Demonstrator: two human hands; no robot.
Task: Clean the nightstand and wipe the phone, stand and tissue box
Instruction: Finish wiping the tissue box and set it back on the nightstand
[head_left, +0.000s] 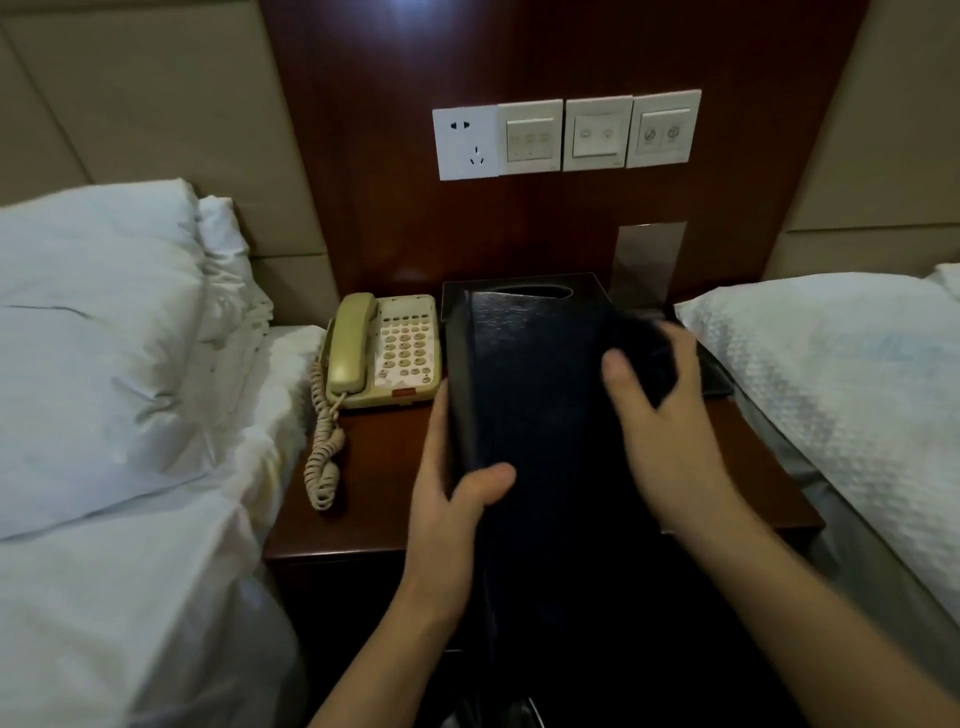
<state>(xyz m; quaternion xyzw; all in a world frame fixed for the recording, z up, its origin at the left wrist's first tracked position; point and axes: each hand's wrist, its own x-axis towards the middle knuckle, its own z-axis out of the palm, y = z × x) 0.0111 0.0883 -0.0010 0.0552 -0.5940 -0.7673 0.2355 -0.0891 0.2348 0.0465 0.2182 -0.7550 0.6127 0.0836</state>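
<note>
The person holds the black tissue box (524, 395) lifted and tipped above the middle of the nightstand (384, 467), its slotted top facing the back edge. The left hand (452, 499) grasps the box's left side, thumb lying over the upturned face, while the right hand (660, 415) presses a dark cloth (644, 353) against the right part of that face. The step seems to be wiping the box; it would go best with the left grip kept firm, the cloth drawn in long strokes along each face, and the box then turned. The beige phone (384, 351) sits at the back left corner, its coiled cord (324, 457) trailing toward the front edge. The right hand is blurred, the cloth barely separates from the box, and the stand cannot be identified with confidence.
</note>
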